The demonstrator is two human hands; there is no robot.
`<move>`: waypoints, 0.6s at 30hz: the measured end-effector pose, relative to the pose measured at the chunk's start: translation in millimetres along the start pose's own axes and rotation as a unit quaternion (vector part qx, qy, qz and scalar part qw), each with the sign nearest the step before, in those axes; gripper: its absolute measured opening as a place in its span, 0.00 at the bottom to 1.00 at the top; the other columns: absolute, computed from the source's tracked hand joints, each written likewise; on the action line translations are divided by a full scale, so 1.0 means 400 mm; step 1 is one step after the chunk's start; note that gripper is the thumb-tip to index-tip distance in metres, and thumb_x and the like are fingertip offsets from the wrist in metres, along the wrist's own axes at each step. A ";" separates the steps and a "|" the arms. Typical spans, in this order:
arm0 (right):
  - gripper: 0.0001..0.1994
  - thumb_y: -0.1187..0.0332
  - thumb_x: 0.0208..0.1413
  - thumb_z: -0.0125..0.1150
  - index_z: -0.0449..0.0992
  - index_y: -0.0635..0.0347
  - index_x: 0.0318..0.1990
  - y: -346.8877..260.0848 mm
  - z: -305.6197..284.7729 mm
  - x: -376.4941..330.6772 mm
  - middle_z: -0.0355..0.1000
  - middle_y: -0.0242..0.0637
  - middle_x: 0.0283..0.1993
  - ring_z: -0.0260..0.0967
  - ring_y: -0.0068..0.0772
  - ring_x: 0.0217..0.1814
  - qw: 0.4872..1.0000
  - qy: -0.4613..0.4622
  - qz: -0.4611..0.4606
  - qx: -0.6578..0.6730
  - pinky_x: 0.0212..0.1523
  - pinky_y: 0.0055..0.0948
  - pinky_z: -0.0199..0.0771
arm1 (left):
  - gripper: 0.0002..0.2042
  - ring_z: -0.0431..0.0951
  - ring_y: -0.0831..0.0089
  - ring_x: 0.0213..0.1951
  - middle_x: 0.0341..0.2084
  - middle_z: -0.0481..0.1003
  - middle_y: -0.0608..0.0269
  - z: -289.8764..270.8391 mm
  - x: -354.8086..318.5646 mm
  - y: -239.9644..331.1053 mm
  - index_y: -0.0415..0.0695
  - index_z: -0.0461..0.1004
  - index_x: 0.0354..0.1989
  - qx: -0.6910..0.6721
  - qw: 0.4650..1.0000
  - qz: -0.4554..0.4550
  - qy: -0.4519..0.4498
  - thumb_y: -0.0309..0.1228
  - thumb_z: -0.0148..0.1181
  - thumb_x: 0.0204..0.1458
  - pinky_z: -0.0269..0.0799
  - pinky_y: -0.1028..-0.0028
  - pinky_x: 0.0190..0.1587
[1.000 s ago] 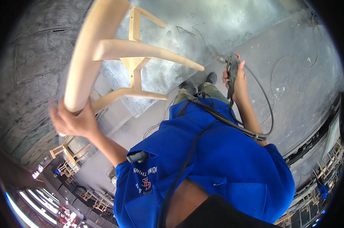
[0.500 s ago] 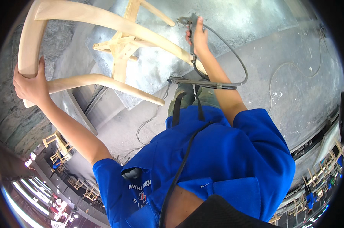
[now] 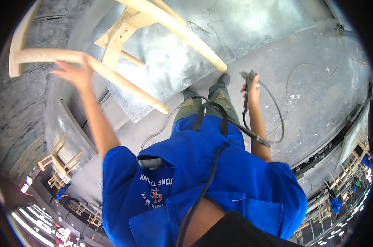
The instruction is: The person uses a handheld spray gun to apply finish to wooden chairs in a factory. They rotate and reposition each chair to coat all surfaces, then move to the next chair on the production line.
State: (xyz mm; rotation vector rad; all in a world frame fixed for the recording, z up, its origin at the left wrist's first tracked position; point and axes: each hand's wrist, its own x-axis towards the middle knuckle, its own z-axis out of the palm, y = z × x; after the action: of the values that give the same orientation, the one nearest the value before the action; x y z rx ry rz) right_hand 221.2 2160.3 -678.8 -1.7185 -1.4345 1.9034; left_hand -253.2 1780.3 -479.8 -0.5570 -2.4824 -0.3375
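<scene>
Two hands are working apart: the left hand [image 3: 73, 74], fingers spread, is steadying the bare wooden chair frame [image 3: 112, 49] at ten o'clock, while the right hand [image 3: 252, 88] is gripping a hose-fed spray gun [image 3: 247, 78], lowered clear at one o'clock.

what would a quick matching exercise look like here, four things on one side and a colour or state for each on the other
Things:
1. wooden chair frame
2. left hand
3. right hand
4. shirt

Colour or state:
A. blue
B. closed on a hand tool with a hose
C. pale, unfinished wood
D. open, fingers spread, at a chair rail

Pairs: 1-C, 2-D, 3-B, 4-A

The hand tool trails a dark hose over the grey floor.
</scene>
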 end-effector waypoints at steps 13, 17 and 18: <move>0.31 0.36 0.65 0.50 0.78 0.60 0.38 0.106 0.465 -0.147 0.68 0.28 0.21 0.64 0.17 0.23 0.980 -0.159 -0.006 -0.121 0.21 0.21 0.59 | 0.27 0.72 0.59 0.51 0.49 0.70 0.46 0.140 -0.615 0.133 0.31 0.63 0.59 -0.355 0.857 -0.361 -0.092 0.29 0.68 0.55 0.66 0.64 0.58; 0.35 0.31 0.66 0.37 0.75 0.58 0.37 -0.011 0.749 -0.124 0.69 0.30 0.22 0.64 0.20 0.20 0.948 -0.268 -0.072 -0.156 0.17 0.22 0.56 | 0.22 0.75 0.66 0.42 0.40 0.74 0.53 0.165 -0.557 0.066 0.32 0.69 0.51 -0.370 0.848 -0.366 -0.098 0.34 0.69 0.56 0.71 0.67 0.49; 0.36 0.30 0.65 0.36 0.75 0.57 0.38 -0.043 0.816 -0.122 0.69 0.30 0.22 0.65 0.20 0.21 0.949 -0.283 -0.069 -0.120 0.17 0.22 0.55 | 0.21 0.76 0.68 0.40 0.38 0.75 0.55 0.169 -0.543 0.051 0.33 0.70 0.50 -0.368 0.856 -0.351 -0.093 0.35 0.69 0.56 0.72 0.68 0.46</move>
State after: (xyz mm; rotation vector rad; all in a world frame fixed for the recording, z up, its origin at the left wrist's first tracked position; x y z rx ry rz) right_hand -48.4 1969.1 -682.8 -1.1444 -1.9923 2.3342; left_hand -112.5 1753.8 -657.5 0.0961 -2.6009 -1.6273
